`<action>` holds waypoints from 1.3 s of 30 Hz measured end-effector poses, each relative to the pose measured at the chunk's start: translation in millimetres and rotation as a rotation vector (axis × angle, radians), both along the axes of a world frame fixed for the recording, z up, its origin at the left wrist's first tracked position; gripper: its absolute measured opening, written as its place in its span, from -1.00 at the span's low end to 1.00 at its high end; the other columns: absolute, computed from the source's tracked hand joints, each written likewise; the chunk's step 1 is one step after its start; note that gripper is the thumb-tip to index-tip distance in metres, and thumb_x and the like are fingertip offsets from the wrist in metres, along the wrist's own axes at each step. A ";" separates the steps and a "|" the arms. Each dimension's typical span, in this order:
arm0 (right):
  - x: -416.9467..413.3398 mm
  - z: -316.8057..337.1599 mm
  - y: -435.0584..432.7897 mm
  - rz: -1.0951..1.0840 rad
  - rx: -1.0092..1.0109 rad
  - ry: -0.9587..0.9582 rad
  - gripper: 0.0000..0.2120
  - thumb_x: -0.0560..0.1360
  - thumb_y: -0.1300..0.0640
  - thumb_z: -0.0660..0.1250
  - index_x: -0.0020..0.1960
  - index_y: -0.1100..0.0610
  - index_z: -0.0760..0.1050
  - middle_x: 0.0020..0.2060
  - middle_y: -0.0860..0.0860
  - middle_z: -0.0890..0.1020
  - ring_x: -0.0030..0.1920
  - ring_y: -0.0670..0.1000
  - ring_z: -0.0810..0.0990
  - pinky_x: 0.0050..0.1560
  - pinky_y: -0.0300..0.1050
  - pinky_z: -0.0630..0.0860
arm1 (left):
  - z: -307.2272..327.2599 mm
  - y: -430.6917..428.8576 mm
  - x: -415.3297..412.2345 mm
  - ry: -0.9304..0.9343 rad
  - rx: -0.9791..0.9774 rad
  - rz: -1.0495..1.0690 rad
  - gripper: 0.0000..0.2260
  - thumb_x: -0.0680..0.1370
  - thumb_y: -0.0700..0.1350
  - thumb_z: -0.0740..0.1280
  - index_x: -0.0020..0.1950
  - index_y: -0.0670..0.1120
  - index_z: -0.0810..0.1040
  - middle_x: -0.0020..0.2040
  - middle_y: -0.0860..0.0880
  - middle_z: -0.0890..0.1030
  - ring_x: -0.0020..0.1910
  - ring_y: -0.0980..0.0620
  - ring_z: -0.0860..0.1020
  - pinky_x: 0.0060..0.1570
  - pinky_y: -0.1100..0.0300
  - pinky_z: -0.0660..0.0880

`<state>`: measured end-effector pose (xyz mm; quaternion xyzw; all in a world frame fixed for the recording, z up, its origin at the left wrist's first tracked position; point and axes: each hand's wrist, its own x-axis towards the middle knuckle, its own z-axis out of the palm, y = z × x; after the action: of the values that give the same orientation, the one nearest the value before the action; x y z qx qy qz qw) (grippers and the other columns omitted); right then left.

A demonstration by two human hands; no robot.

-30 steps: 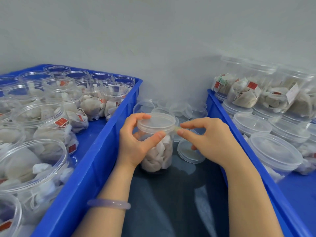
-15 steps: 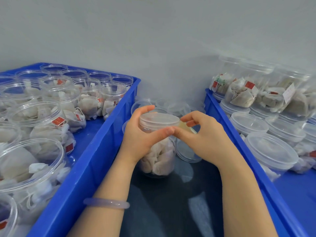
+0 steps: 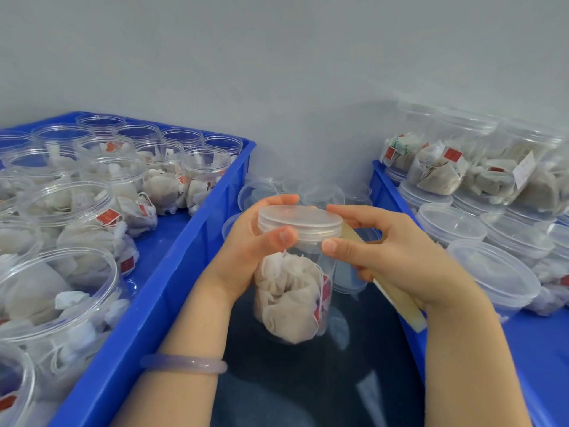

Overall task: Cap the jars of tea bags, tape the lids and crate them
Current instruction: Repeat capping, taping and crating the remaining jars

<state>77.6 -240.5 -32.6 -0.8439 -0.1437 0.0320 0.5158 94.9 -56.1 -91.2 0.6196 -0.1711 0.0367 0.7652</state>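
A clear jar of tea bags [image 3: 292, 297] is lifted above the dark surface, its translucent lid [image 3: 300, 221] seated on top. My left hand [image 3: 246, 257] grips the jar at the lid, thumb on the rim. My right hand [image 3: 397, 257] pinches the lid's right edge with thumb and forefinger. A yellowish strip of tape [image 3: 397, 300] runs from the lid's edge under my right palm and sticks out below it.
A blue crate [image 3: 172, 272] on the left holds several uncapped jars of tea bags [image 3: 70, 211]. A blue crate [image 3: 381, 183] on the right holds several capped jars [image 3: 492, 272], some stacked. Loose lids [image 3: 320, 192] lie behind the held jar by the grey wall.
The jar came up off the dark surface and nearer to me. My right hand closed on the lid's right edge, and the tape strip now shows below its palm.
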 end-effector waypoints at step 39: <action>7.1 -7.4 5.1 -0.144 -0.073 -0.128 -0.53 0.09 -0.26 0.51 -0.03 -0.22 0.57 -0.10 -0.21 0.63 -0.11 -0.16 0.57 -0.10 -0.21 0.47 | 18.4 -1.3 -3.2 -0.010 0.452 0.280 0.11 -0.08 0.36 0.51 0.44 0.17 0.24 0.12 0.34 0.38 0.07 0.42 0.39 -0.17 0.51 0.39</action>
<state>84.7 -235.4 -40.1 -0.8705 -0.1139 -0.0539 0.4757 91.7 -57.4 -72.8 0.7923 -0.0912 0.1059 0.5939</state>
